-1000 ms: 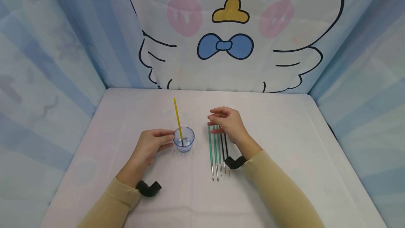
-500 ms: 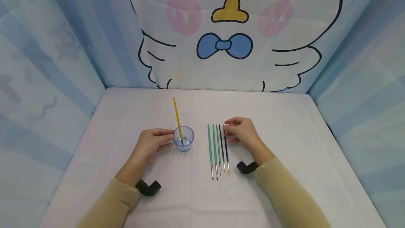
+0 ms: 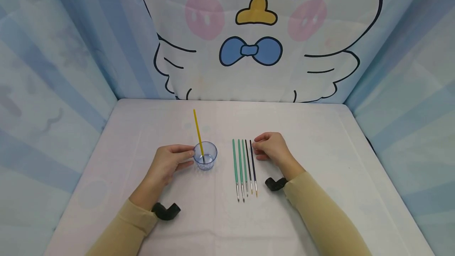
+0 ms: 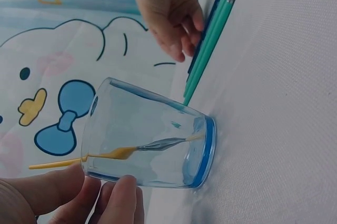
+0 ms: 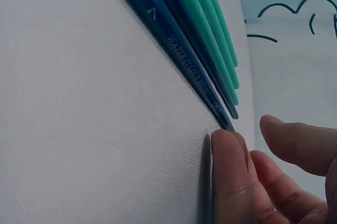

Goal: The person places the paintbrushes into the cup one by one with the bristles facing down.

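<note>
My left hand (image 3: pixel 170 164) holds the side of a clear bluish plastic cup (image 3: pixel 209 157), its thumb and fingers near the rim. A yellow paintbrush (image 3: pixel 198 129) leans inside the upright cup, bristles down, also visible through the wall in the left wrist view. Three green paintbrushes (image 3: pixel 240 161) and two dark paintbrushes (image 3: pixel 253 161) lie side by side on the table, bristle ends toward me. At the handle end of the rightmost dark brush is my right hand (image 3: pixel 271 147). In the right wrist view a fingertip (image 5: pixel 226 145) meets that handle's end, while the thumb stands apart from it.
A pale cloth covers the table (image 3: pixel 320 149). Behind it hangs a curtain (image 3: pixel 249 82) printed with a cartoon face and blue bow tie, and blue-striped curtains (image 3: pixel 53 90) close in both sides. Black curved pieces (image 3: pixel 167 211) sit at each wrist.
My right hand moved right, from above the row of brushes to the end of the rightmost dark one. My left hand, the cup and the yellow brush stay in place.
</note>
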Available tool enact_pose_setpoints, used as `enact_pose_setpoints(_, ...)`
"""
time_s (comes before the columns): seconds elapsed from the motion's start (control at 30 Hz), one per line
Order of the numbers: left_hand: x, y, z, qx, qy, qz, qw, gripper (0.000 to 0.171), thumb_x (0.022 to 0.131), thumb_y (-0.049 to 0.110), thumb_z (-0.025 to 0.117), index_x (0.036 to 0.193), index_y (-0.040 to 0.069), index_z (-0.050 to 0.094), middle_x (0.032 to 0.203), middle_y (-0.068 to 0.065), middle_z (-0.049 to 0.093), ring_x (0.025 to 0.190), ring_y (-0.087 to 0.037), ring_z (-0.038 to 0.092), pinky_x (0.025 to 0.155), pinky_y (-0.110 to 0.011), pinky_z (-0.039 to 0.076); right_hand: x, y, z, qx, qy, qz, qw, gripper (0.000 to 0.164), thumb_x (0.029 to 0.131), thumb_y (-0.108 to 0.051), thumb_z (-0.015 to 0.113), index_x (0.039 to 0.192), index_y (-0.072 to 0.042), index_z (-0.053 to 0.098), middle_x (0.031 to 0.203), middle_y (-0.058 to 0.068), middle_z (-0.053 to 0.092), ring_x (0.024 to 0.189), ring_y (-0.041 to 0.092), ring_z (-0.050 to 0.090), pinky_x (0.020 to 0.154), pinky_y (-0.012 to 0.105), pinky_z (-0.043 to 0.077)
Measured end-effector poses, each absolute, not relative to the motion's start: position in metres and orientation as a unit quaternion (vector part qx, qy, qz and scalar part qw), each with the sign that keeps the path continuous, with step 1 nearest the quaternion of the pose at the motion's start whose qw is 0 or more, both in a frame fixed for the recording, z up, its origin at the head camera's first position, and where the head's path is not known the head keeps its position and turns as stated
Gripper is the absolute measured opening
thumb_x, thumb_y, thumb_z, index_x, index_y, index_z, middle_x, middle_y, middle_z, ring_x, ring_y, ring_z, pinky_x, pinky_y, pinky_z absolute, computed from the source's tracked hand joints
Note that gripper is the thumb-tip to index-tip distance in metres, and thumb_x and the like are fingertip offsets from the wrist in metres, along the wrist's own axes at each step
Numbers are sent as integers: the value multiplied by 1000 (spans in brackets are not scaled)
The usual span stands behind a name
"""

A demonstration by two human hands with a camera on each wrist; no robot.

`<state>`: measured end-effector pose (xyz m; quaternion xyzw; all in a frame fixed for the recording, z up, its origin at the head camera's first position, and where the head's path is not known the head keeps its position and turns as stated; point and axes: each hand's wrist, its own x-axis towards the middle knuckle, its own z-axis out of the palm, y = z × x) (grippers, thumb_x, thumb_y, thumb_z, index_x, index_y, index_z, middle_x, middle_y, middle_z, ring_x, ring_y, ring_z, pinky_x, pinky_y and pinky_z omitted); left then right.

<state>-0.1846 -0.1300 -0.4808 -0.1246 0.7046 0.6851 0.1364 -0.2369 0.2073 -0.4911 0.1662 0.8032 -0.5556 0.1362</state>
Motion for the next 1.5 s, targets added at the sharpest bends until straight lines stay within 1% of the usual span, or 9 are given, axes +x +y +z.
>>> enact_pose_setpoints(0.13,-185,-130,-480,-126,703,687,138,34,98,2,76,131,-6,73,137,-20,69,111,-22,75,91,-32,69,-240,204,-490,163,818,-535,133,20,95,-9,81,113,-3,73,96,8,72,76,14,69,64,27,69)
enact_pose_setpoints(0.33,-185,-129,-479,-131,699,689,139,34,97,1,77,130,-6,73,137,-21,69,107,-18,75,91,-33,70,-243,198,-489,165,840,-499,132,18,94,-9,82,110,-5,75,100,11,73,76,15,70,66,26,69)
enact_pose_setpoints(0.47,-185,-128,-478,-134,699,689,140,34,97,1,78,130,-5,74,137,-21,69,108,-19,74,90,-33,70,-246,197,-490,167,851,-480,132,16,95,-9,82,109,-4,76,100,12,74,75,14,70,65,25,69)
enact_pose_setpoints(0.73,-183,-128,-478,-131,700,688,139,34,97,2,78,130,-6,73,137,-21,68,114,-24,74,90,-33,69,-250,194,-492,170,862,-460,127,14,92,-8,84,104,-6,77,89,10,74,68,12,69,61,25,67)
enact_pose_setpoints(0.97,-184,-128,-479,-131,698,689,142,34,97,1,77,130,-6,73,138,-21,68,110,-20,75,89,-31,70,-247,192,-494,165,877,-438,111,15,91,-9,86,101,-6,76,86,9,74,65,12,68,57,22,65)
enact_pose_setpoints(1.1,-184,-129,-479,-132,699,689,141,35,97,1,77,131,-6,73,139,-22,67,113,-24,74,90,-32,70,-246,190,-492,156,885,-426,105,15,90,-9,86,98,-6,75,83,8,73,61,11,66,54,20,62)
enact_pose_setpoints(1.2,-184,-129,-478,-132,700,688,140,35,97,1,77,131,-6,73,140,-22,67,113,-23,74,90,-32,70,-247,188,-491,156,893,-409,101,14,89,-9,86,97,-7,75,85,8,73,59,10,66,53,18,59)
enact_pose_setpoints(1.33,-184,-129,-478,-133,700,688,139,34,98,2,76,131,-5,73,140,-21,67,112,-21,74,90,-31,70,-248,187,-490,157,900,-395,99,12,90,-9,85,98,-7,76,92,10,74,62,10,67,54,17,58)
enact_pose_setpoints(1.5,-184,-128,-477,-135,695,692,141,34,97,0,76,130,-6,73,139,-20,68,115,-24,73,90,-31,70,-246,187,-488,155,903,-388,102,10,91,-8,82,97,-7,76,95,12,74,63,10,67,55,16,59)
